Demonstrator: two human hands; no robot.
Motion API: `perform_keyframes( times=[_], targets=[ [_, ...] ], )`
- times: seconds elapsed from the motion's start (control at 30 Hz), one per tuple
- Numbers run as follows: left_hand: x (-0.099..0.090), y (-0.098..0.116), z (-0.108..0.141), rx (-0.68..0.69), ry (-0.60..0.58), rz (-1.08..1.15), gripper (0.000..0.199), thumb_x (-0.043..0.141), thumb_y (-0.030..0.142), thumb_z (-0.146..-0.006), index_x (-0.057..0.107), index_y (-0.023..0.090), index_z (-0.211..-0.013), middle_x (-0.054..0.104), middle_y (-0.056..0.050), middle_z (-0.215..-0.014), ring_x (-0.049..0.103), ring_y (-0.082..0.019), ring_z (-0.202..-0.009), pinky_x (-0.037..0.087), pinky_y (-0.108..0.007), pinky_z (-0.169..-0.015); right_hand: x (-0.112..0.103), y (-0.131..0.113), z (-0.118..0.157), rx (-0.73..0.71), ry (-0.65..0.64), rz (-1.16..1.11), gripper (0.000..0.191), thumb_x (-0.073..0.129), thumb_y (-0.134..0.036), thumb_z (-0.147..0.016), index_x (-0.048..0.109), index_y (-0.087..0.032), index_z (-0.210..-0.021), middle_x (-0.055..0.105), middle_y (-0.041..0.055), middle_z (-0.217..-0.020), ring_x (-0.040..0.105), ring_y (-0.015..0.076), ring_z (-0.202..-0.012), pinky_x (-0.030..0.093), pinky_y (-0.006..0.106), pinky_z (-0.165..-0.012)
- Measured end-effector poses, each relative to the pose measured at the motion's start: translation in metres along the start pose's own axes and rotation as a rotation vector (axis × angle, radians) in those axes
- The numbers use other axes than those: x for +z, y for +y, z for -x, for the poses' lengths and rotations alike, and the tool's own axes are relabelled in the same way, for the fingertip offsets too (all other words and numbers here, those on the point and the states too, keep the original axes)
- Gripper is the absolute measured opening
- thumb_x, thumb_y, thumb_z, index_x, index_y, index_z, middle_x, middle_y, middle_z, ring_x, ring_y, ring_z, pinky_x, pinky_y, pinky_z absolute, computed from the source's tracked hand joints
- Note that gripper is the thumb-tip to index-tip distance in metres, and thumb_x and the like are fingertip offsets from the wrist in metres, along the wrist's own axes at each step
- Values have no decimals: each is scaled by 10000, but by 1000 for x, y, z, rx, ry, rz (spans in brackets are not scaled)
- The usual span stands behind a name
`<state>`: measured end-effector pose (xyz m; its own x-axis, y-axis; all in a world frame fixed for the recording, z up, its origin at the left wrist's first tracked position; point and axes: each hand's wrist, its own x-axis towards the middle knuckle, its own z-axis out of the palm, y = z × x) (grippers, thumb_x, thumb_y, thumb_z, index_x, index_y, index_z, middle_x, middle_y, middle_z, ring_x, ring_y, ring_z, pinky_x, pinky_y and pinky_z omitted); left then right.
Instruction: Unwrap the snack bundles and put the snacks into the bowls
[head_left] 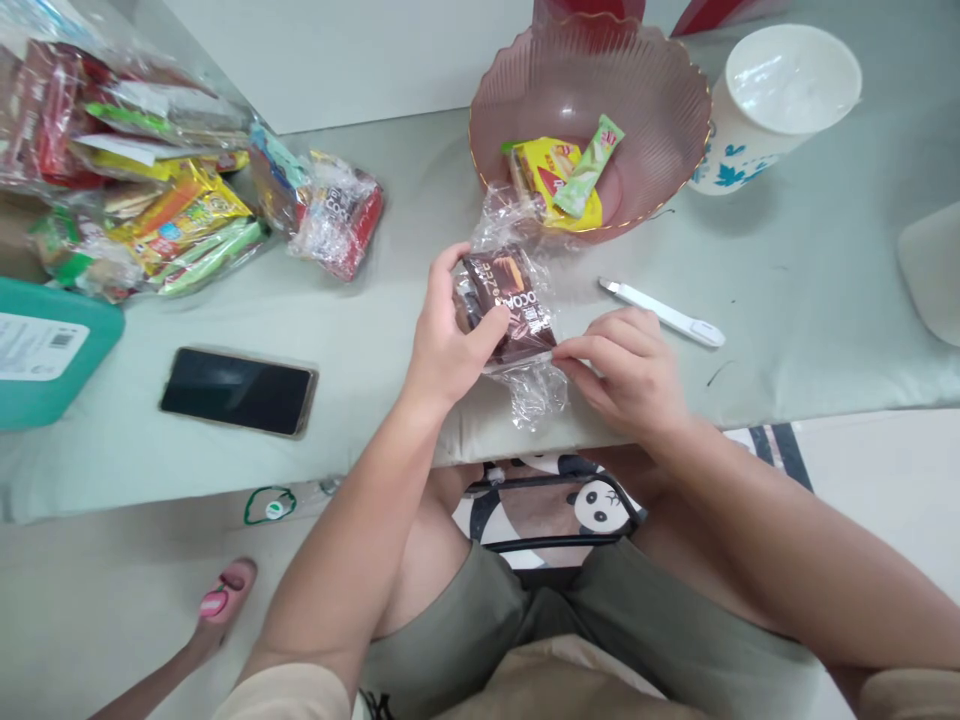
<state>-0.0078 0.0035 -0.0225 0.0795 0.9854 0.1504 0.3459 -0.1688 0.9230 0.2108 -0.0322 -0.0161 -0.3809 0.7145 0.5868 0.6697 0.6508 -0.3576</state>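
Note:
In the middle of the head view, my left hand (454, 335) grips a brown cocoa snack packet (517, 325) wrapped in clear crinkled plastic, its thumb lying across the front. The fingers of my right hand (626, 370) pinch the lower right corner of the packet or its wrapping. Loose clear film (534, 395) hangs below the packet, and more sticks up above it. Just behind stands a pink ribbed bowl (502, 95) with a yellow packet (551, 165) and a green stick packet (592, 165) inside. A white cutter (667, 312) lies right of the packet.
A phone (238, 390) lies at left, near a teal container (52, 350). Snack bags (172, 220) and a red wrapped packet (341, 215) are at back left. White cups (784, 90) stand at right. Another person's foot (229, 590) shows below.

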Motion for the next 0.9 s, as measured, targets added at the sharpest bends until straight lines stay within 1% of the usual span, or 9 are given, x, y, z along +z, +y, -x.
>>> perform_keyframes(
  times=[0.13,0.27,0.43,0.53,0.63,0.7,0.77,0.83,0.9],
  targets=[
    [-2,0,-1,-73,15,107,634,709,390,-872,405,308,-1423,630,-65,-1286,675,-252,-1120,551,-394,-1000,-1,-1,-1,-23,98,-126,176,641,-146,-970,715,-300,-1011,590,-2,-728,556,171,-759,438,364,-737],
    [-1,1,-2,-167,34,276,594,737,350,-843,465,321,-1370,651,-49,-1225,672,-242,-1106,563,-366,-968,-3,-5,-5,31,143,-250,199,660,-99,-942,694,-294,-963,612,-10,-765,578,152,-737,471,342,-712],
    [4,8,-6,-337,130,526,502,735,332,-833,511,307,-1282,682,-24,-1075,703,-219,-993,587,-329,-836,-5,-8,-7,142,115,-449,130,607,-150,-972,633,-275,-946,673,8,-910,644,164,-853,499,352,-780],
    [3,5,-10,-337,218,626,430,690,364,-845,507,293,-1228,677,-17,-1049,709,-208,-954,595,-323,-797,-1,-4,-3,264,137,-578,79,560,-260,-996,585,-257,-922,650,18,-927,629,175,-894,502,362,-822],
    [0,-5,-15,-233,225,557,390,602,446,-893,488,307,-1239,665,-31,-1094,704,-237,-1050,606,-377,-862,6,6,1,509,122,-687,120,543,-320,-973,550,-245,-880,629,29,-925,605,179,-865,505,350,-775],
    [-2,-11,-15,-185,200,442,392,531,462,-927,459,325,-1287,662,-43,-1149,698,-251,-1099,609,-412,-891,10,13,3,705,128,-753,159,512,-315,-960,513,-239,-821,613,39,-904,586,171,-782,506,337,-698],
    [-4,-14,-14,-152,158,331,430,496,457,-948,412,349,-1357,655,-48,-1230,699,-252,-1113,614,-426,-899,13,17,4,828,171,-779,204,473,-323,-970,472,-240,-783,602,54,-899,578,168,-736,513,334,-646],
    [-4,-14,-12,-118,85,247,505,512,474,-956,357,383,-1428,641,-46,-1288,705,-248,-1107,619,-421,-894,14,17,5,821,180,-755,189,444,-360,-998,479,-250,-848,610,66,-961,611,175,-772,539,333,-649],
    [-4,-12,-9,-93,2,198,590,564,500,-946,321,414,-1477,641,-42,-1278,714,-248,-1082,623,-421,-879,12,13,6,742,131,-688,114,480,-384,-1005,488,-272,-1026,612,74,-1105,652,176,-863,567,325,-684]
  ],
)
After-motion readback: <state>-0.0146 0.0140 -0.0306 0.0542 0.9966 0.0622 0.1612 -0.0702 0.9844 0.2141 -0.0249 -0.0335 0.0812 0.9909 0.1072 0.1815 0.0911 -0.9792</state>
